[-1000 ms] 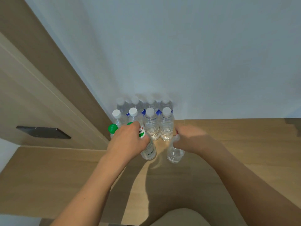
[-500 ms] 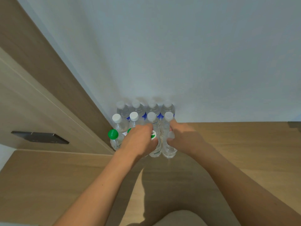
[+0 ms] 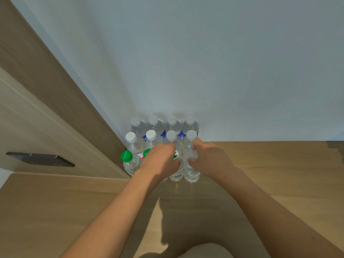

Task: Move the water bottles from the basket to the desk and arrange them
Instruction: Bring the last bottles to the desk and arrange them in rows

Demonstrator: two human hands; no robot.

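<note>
Both front bottles have moved toward 12 o'clock, now joining the cluster by the wall. Left hand [image 3: 162,161] grips the green-label bottle [image 3: 176,172]; right hand [image 3: 208,159] grips the clear bottle [image 3: 191,173] on the desk [image 3: 270,183]. Eleven or so stand arranged; basket not visible, remainder unknown.

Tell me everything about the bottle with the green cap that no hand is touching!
The clear plastic water bottle with the green screw cap stands upright on the wooden desk, at the left end of the front row, close beside the wooden side panel. Its round cap bears pale lettering too small to read. The body is see-through and ribbed, and looks full of water. It sits against its neighbours in the group. Its base is partly hidden behind the left forearm.
</note>
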